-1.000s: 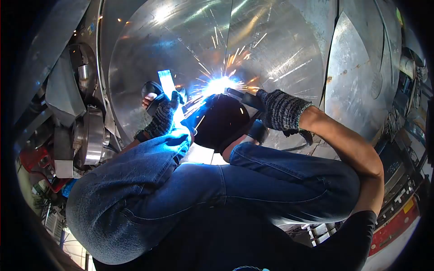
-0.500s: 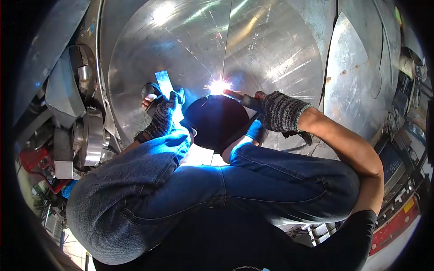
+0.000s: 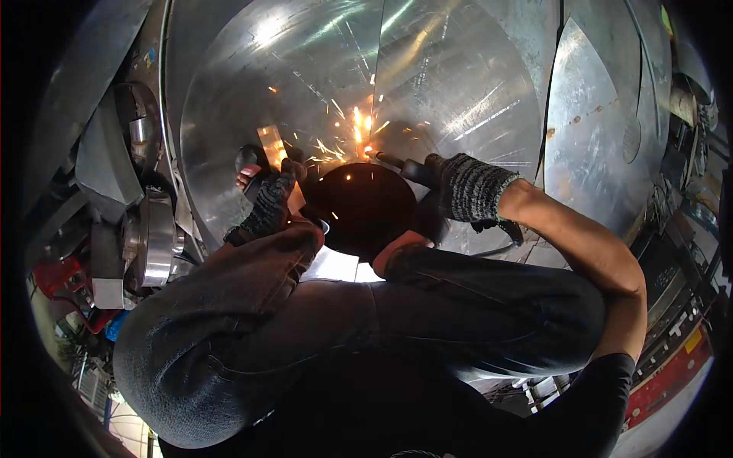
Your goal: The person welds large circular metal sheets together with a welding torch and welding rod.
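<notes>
My right hand (image 3: 467, 188), in a knitted grey glove, grips a welding torch (image 3: 397, 164) whose tip points left at a seam in the large curved steel shell (image 3: 458, 84). Orange sparks fly above the tip. My left hand (image 3: 269, 200), in a fingerless knitted glove, holds a dark hand shield with a small rectangular viewing window (image 3: 269, 141). A round black disc (image 3: 365, 210) sits between the hands, just below the torch tip. My knees in jeans (image 3: 321, 305) fill the lower view.
A second curved steel plate (image 3: 588, 122) leans at the right. Round metal flanges and parts (image 3: 153, 237) stand at the left, with red items (image 3: 57, 278) below them. Cluttered equipment and a red strip (image 3: 672, 366) lie at the lower right.
The bright blue-white arc has gone out, leaving orange sparks and a darker scene. Both hands stay almost where they were.
</notes>
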`<action>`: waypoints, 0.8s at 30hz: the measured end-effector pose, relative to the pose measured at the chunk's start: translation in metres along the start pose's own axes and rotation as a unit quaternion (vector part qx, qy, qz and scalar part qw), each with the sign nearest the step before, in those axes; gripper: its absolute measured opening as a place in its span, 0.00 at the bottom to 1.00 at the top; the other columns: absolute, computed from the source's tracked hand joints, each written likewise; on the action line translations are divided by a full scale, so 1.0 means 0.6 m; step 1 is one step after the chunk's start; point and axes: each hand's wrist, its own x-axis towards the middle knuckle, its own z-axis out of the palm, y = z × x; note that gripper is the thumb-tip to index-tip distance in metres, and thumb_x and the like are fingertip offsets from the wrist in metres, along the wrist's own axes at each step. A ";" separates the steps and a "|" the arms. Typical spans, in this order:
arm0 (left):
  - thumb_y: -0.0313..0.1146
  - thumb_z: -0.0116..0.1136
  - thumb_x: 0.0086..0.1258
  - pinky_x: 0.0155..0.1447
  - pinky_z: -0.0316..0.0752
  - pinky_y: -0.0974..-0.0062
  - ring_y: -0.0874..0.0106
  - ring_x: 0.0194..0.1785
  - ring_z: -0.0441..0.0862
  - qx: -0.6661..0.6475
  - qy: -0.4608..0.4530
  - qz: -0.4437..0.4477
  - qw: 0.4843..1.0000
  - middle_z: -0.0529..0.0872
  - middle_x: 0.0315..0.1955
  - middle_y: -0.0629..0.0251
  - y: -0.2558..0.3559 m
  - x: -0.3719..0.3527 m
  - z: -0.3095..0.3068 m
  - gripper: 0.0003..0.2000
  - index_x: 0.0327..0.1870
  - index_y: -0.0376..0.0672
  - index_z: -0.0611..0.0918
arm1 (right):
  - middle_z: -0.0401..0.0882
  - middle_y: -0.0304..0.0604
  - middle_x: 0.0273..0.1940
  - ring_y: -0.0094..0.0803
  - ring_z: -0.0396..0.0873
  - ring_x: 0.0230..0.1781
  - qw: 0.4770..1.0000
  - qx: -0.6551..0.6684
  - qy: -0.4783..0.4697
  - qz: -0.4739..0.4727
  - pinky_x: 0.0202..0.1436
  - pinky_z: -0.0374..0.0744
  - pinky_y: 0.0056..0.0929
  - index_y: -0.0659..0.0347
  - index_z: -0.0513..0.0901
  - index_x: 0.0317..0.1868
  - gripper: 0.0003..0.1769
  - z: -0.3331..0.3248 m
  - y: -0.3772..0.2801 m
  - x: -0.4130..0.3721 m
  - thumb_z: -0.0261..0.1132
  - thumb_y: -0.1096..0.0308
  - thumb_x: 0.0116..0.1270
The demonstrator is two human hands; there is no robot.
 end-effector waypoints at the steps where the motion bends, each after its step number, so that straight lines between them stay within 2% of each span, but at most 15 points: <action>1: 0.30 0.49 0.83 0.54 0.81 0.57 0.55 0.49 0.86 -0.001 -0.002 -0.006 1.000 0.87 0.54 0.50 -0.001 -0.001 -0.002 0.19 0.70 0.33 0.80 | 0.88 0.65 0.33 0.54 0.91 0.31 0.999 -0.015 0.025 -0.032 0.32 0.90 0.48 0.71 0.76 0.61 0.23 0.011 0.014 0.009 0.62 0.68 0.69; 5: 0.30 0.49 0.84 0.54 0.81 0.57 0.55 0.49 0.86 -0.006 -0.010 -0.031 0.999 0.88 0.53 0.50 -0.002 -0.004 -0.010 0.19 0.69 0.33 0.80 | 0.88 0.65 0.33 0.55 0.91 0.30 0.999 0.032 -0.006 -0.005 0.33 0.90 0.48 0.71 0.76 0.62 0.23 -0.001 -0.004 -0.003 0.63 0.66 0.71; 7: 0.30 0.49 0.84 0.54 0.81 0.57 0.55 0.48 0.86 -0.008 -0.014 -0.044 0.999 0.88 0.53 0.50 -0.001 -0.007 -0.016 0.19 0.69 0.33 0.81 | 0.88 0.63 0.34 0.47 0.91 0.27 1.000 0.007 -0.015 0.004 0.26 0.89 0.43 0.72 0.75 0.64 0.27 0.000 -0.003 0.000 0.64 0.69 0.67; 8: 0.31 0.49 0.84 0.54 0.81 0.56 0.55 0.48 0.86 -0.009 -0.016 -0.050 0.999 0.88 0.53 0.50 0.000 -0.008 -0.019 0.19 0.69 0.33 0.81 | 0.88 0.63 0.34 0.47 0.91 0.27 1.000 0.008 -0.015 0.004 0.26 0.89 0.43 0.72 0.75 0.64 0.27 0.003 0.001 0.003 0.64 0.69 0.67; 10: 0.31 0.49 0.84 0.54 0.81 0.56 0.55 0.48 0.86 -0.011 -0.019 -0.062 0.998 0.88 0.52 0.51 0.000 -0.010 -0.024 0.19 0.69 0.33 0.81 | 0.89 0.64 0.35 0.47 0.92 0.29 0.999 -0.030 0.025 -0.024 0.28 0.89 0.42 0.73 0.74 0.67 0.29 0.021 0.018 0.021 0.64 0.69 0.67; 11: 0.31 0.49 0.84 0.54 0.81 0.56 0.55 0.48 0.86 -0.012 -0.021 -0.068 0.997 0.88 0.52 0.51 -0.002 -0.011 -0.024 0.19 0.69 0.33 0.81 | 0.89 0.65 0.35 0.46 0.92 0.29 0.995 -0.064 0.031 -0.074 0.29 0.90 0.40 0.74 0.75 0.66 0.28 0.029 0.023 0.039 0.64 0.70 0.68; 12: 0.31 0.49 0.84 0.54 0.81 0.56 0.55 0.48 0.86 -0.012 -0.022 -0.074 0.997 0.88 0.52 0.51 0.005 -0.014 -0.040 0.19 0.69 0.33 0.81 | 0.89 0.65 0.35 0.46 0.92 0.29 0.995 -0.064 0.031 -0.074 0.29 0.90 0.40 0.74 0.75 0.66 0.28 0.031 0.030 0.041 0.64 0.70 0.68; 14: 0.31 0.49 0.84 0.54 0.81 0.56 0.55 0.48 0.86 -0.018 -0.018 -0.068 0.997 0.88 0.52 0.51 -0.014 -0.012 -0.015 0.19 0.69 0.33 0.81 | 0.89 0.65 0.37 0.49 0.93 0.34 0.999 -0.027 -0.001 -0.020 0.34 0.91 0.42 0.74 0.77 0.63 0.26 0.022 0.024 0.032 0.65 0.68 0.68; 15: 0.31 0.49 0.84 0.54 0.81 0.56 0.55 0.48 0.86 -0.024 -0.015 -0.063 0.998 0.88 0.52 0.51 -0.019 -0.011 -0.007 0.19 0.69 0.33 0.81 | 0.89 0.65 0.37 0.49 0.93 0.34 0.999 -0.027 0.000 -0.019 0.34 0.91 0.42 0.74 0.77 0.63 0.26 0.023 0.024 0.030 0.65 0.68 0.68; 17: 0.31 0.49 0.84 0.55 0.81 0.56 0.55 0.49 0.86 -0.035 -0.008 -0.052 0.998 0.88 0.53 0.50 -0.031 -0.010 0.006 0.19 0.69 0.33 0.81 | 0.90 0.65 0.38 0.53 0.93 0.39 0.996 -0.074 0.032 -0.043 0.43 0.92 0.45 0.73 0.79 0.61 0.25 0.024 0.024 0.028 0.66 0.66 0.67; 20: 0.31 0.50 0.84 0.55 0.81 0.56 0.55 0.49 0.87 -0.052 0.003 -0.036 0.998 0.88 0.54 0.50 -0.048 -0.010 0.025 0.19 0.69 0.33 0.80 | 0.90 0.65 0.39 0.55 0.93 0.43 0.995 -0.073 0.042 -0.049 0.48 0.91 0.46 0.72 0.80 0.60 0.25 0.028 0.029 0.029 0.67 0.64 0.67; 22: 0.31 0.50 0.85 0.56 0.80 0.56 0.55 0.49 0.87 -0.063 0.010 -0.026 0.998 0.87 0.54 0.50 -0.059 -0.009 0.036 0.19 0.70 0.32 0.80 | 0.88 0.68 0.39 0.62 0.90 0.44 0.999 -0.017 0.023 -0.025 0.49 0.87 0.54 0.73 0.75 0.64 0.31 0.028 0.036 0.032 0.69 0.59 0.67; 24: 0.31 0.50 0.85 0.56 0.80 0.56 0.55 0.50 0.87 -0.073 0.016 -0.017 0.997 0.87 0.55 0.50 -0.072 -0.010 0.048 0.19 0.70 0.32 0.80 | 0.88 0.68 0.38 0.61 0.90 0.43 0.999 -0.025 0.022 -0.041 0.48 0.87 0.54 0.71 0.75 0.64 0.30 0.022 0.030 0.019 0.69 0.59 0.68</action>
